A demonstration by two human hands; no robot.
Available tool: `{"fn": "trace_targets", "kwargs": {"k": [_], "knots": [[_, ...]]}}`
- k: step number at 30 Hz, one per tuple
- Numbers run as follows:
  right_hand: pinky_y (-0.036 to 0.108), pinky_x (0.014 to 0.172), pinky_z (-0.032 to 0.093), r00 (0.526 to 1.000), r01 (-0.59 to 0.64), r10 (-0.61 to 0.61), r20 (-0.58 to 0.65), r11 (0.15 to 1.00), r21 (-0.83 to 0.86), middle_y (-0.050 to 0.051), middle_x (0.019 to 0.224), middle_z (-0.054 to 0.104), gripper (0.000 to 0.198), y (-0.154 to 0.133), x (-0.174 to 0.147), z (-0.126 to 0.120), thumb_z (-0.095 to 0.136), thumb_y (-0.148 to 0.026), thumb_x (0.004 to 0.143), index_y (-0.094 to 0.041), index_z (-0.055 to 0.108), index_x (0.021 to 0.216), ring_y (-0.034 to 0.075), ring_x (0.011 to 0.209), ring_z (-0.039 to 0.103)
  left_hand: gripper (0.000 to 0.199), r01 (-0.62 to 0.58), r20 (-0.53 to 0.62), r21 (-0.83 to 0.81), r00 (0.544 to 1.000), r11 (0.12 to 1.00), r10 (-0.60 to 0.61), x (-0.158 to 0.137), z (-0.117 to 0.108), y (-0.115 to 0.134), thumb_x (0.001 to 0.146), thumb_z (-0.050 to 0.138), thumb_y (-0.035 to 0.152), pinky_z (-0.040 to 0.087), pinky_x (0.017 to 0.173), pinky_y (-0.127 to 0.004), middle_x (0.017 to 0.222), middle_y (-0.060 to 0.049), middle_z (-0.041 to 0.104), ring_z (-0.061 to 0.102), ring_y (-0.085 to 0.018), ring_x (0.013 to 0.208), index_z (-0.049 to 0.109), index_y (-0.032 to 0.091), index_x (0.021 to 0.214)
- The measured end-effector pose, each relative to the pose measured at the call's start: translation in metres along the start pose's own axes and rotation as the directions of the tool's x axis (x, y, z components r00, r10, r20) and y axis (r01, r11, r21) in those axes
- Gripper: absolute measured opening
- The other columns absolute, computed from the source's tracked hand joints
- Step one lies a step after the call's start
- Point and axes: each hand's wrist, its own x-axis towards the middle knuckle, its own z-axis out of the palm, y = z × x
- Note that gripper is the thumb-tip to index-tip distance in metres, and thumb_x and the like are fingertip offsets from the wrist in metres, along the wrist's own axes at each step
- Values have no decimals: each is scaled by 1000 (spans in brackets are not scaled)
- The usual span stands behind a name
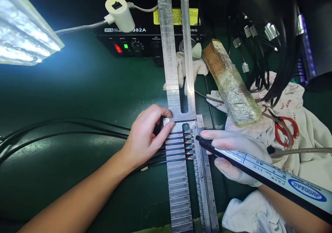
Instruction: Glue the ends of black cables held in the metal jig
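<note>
My left hand [147, 132], bare, has its thumb and index finger closed on the left edge of a slotted metal fixture [178, 177], near where it meets a second metal rail [172, 66]. Several black cables [103, 133] run under this hand and lie in the grooves. Their stripped ends with small connectors [190, 146] sit in a row over the slot. In a white glove, my right hand [233, 153] holds a UV glue syringe [272, 177] with a black underside and blue-white label. Its dark tip is close to the upper connectors; whether it touches cannot be told.
Behind stands a black control box [145, 44] with lit switches. A bright lamp [26, 28] hangs at upper left. At right are a wrapped cardboard bundle [233, 87], red-handled scissors [295, 129], printed cloth [311, 122] and hanging black cables [282, 60].
</note>
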Motion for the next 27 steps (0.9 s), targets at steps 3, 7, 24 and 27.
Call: {"fn": "trace_targets", "kwargs": {"k": [3,7,24,27], "knots": [[35,85,62,1000,0,0,5,1000,12,15,109,74,28,0,0,0,71,-15,77,-15,65,104,24,99,72,8,0,-1,0,1000,1000,0,1,0,0,91,60,16,41,69,-26,87,0,56,48,-12,72,55,19,98],[36,86,62,1000,11,-11,0,1000,12,17,108,74,26,0,2,1,70,-14,78,-14,64,104,24,99,72,8,3,-2,-3,1000,1000,-3,1,0,0,91,60,16,41,69,-27,87,0,57,49,-13,72,55,19,97],[41,89,63,999,-51,51,-2,998,36,13,113,73,31,2,0,2,70,-13,78,-18,65,108,26,103,71,8,8,-2,5,1000,1000,-8,1,-1,1,91,59,16,41,68,-28,87,0,56,49,-13,72,54,19,97],[41,89,63,998,-61,61,-3,997,39,12,114,73,33,2,1,2,70,-13,77,-20,66,109,26,103,71,8,6,0,6,1000,1000,-6,1,-1,1,92,59,16,41,68,-28,86,0,56,49,-13,72,54,19,97]]}}
